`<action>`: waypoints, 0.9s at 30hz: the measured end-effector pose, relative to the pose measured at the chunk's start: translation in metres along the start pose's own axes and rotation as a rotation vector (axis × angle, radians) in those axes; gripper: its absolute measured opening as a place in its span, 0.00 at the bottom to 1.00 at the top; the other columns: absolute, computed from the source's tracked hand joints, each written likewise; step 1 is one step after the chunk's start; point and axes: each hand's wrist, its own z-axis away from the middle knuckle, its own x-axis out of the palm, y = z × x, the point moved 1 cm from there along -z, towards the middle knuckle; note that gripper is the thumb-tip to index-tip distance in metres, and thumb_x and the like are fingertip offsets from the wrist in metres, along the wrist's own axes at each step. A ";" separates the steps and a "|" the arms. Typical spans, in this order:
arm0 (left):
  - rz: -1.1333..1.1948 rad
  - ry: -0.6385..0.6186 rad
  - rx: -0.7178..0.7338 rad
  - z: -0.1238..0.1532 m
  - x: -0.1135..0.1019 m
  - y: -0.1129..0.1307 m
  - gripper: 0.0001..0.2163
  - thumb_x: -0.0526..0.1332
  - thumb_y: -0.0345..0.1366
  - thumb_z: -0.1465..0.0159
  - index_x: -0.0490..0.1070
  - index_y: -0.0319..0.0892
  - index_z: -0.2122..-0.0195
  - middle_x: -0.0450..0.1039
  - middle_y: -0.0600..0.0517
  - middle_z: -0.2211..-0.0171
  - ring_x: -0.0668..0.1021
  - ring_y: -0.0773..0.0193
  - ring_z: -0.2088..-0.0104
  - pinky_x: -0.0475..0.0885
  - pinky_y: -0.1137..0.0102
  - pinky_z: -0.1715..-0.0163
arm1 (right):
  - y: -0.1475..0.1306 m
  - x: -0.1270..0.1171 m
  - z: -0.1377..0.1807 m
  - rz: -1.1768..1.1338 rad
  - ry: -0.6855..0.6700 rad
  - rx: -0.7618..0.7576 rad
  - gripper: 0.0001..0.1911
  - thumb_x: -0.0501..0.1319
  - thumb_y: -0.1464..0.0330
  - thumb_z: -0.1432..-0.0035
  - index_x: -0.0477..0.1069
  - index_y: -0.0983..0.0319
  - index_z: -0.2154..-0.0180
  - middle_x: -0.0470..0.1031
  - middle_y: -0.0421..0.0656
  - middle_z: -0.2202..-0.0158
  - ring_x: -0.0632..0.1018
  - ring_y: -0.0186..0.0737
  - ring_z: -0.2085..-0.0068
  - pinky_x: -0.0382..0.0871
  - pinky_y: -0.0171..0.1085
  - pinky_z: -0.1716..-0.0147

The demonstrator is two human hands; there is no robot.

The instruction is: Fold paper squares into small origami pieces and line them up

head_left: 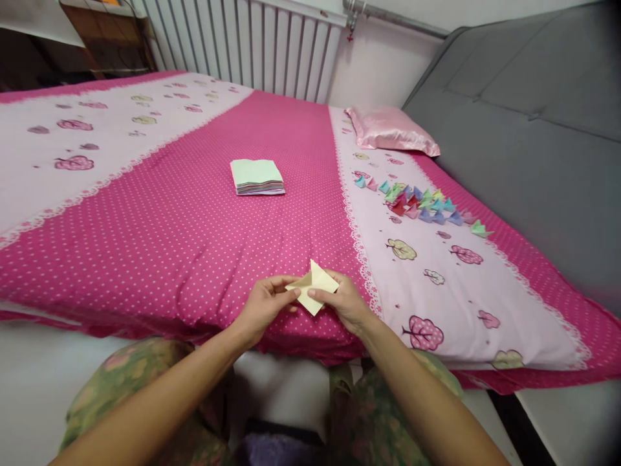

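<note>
A pale yellow folded paper (314, 285) sits between both hands just above the near edge of the bed. My left hand (264, 304) pinches its left corner with thumb and fingers closed. My right hand (343, 299) grips its right side, thumb on top. Farther up the bed lies a stack of coloured paper squares (257, 177) with a light green sheet on top. To the right, several small folded paper figures (422, 204) in many colours are laid out in rows on the pale strip of the sheet.
The bed carries a pink dotted sheet (184, 220) with pale bands printed with trees. A pink satin pillow (391, 129) lies by the grey padded headboard (524, 129). A white radiator (252, 39) stands behind. My knees in patterned trousers show below.
</note>
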 end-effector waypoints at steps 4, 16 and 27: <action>-0.047 0.057 -0.004 0.001 0.000 0.001 0.08 0.65 0.32 0.52 0.77 0.38 0.69 0.77 0.51 0.74 0.73 0.72 0.77 0.69 0.77 0.73 | 0.001 -0.001 -0.001 0.018 0.014 0.003 0.21 0.71 0.67 0.65 0.72 0.63 0.65 0.75 0.39 0.71 0.74 0.34 0.70 0.66 0.34 0.67; -0.364 0.046 0.169 0.004 -0.004 0.007 0.09 0.63 0.34 0.50 0.77 0.40 0.67 0.78 0.48 0.67 0.78 0.61 0.67 0.72 0.69 0.64 | -0.002 -0.002 -0.002 0.011 0.039 0.003 0.18 0.68 0.65 0.63 0.70 0.63 0.66 0.73 0.40 0.72 0.73 0.37 0.70 0.67 0.35 0.67; -0.426 0.021 0.272 0.002 -0.005 0.002 0.13 0.63 0.36 0.48 0.75 0.40 0.61 0.78 0.48 0.67 0.78 0.64 0.68 0.72 0.71 0.66 | 0.003 -0.001 -0.003 0.091 0.027 -0.039 0.23 0.71 0.66 0.66 0.69 0.63 0.64 0.73 0.39 0.71 0.73 0.35 0.70 0.67 0.35 0.68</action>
